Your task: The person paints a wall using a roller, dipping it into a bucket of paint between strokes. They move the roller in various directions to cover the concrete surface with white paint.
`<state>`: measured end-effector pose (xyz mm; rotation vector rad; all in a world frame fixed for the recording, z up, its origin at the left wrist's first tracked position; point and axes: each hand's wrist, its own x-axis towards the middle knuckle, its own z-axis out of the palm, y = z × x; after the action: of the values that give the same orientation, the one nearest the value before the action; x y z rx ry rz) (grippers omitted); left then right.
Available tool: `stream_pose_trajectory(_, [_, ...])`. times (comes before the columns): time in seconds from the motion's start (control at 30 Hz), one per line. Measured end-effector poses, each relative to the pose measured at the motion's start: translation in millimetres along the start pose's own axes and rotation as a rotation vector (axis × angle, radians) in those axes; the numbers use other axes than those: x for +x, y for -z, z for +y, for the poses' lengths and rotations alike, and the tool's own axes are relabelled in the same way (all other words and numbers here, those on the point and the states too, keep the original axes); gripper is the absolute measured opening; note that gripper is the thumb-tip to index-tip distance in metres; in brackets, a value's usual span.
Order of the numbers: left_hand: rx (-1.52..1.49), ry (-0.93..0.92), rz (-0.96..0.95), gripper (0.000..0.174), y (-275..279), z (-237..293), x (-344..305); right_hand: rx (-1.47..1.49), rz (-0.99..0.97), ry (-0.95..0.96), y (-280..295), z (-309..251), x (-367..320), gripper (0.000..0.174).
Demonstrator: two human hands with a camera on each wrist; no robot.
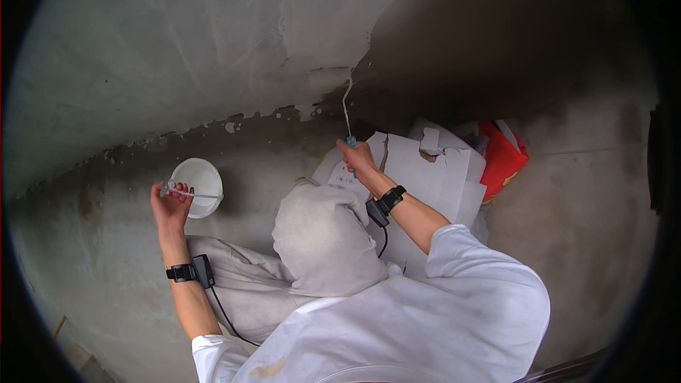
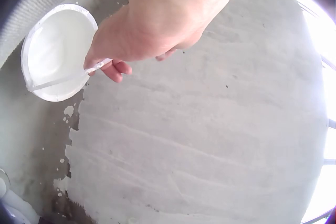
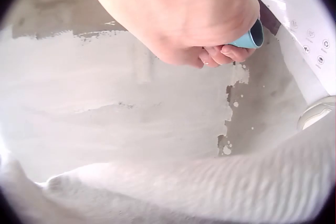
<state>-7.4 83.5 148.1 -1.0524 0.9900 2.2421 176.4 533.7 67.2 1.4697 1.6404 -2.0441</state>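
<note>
In the head view my right hand [image 1: 358, 158] grips the blue handle [image 1: 352, 141] of a paint roller. Its thin, white-coated bent frame [image 1: 346, 108] reaches up to the edge of the pale coating, where the roller head [image 1: 330, 85] blends with the wall. The handle's hollow end [image 3: 256, 34] sticks out of the fist in the right wrist view. On the left, my left hand [image 1: 171, 206] pinches the white handle [image 1: 195, 194] of a white bucket [image 1: 214, 170]. That handle crosses the opening, and white inside shows in the left wrist view.
A wall [image 1: 213, 35] carries pale coating with a ragged edge; beyond it is a dark bare patch [image 1: 496, 35]. White cardboard [image 1: 418, 184] lies by my right arm, with a red bag [image 1: 502, 156] behind. Pale splashes [image 2: 69, 111] dot the dark strip along the wall's base.
</note>
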Motion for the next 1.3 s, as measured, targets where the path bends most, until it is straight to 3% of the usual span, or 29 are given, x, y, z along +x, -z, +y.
stream_pose_trajectory(0.37, [-0.005,-0.026,-0.024,0.029,7,2,0,0.120,-0.071,0.121,-9,-34,-13,0.041])
stream_pose_trajectory(0.77, [0.000,-0.039,-0.042,0.028,-3,3,-10,-0.048,0.001,0.041,-18,29,63,0.033])
stream_pose_trajectory(0.83, [0.006,-0.044,-0.048,0.027,-9,5,-14,-0.155,0.103,0.040,-20,45,78,0.040])
stream_pose_trajectory(0.93, [-0.010,-0.032,-0.054,0.028,-8,6,-14,-0.225,0.141,0.053,-25,65,92,0.037])
stream_pose_trajectory(1.03, [-0.013,-0.028,-0.061,0.028,-10,7,-12,-0.094,0.114,-0.065,-29,80,96,0.031])
stream_pose_trajectory(1.3, [0.010,-0.037,-0.033,0.029,-12,8,-17,-0.098,-0.001,-0.192,-29,101,126,0.027])
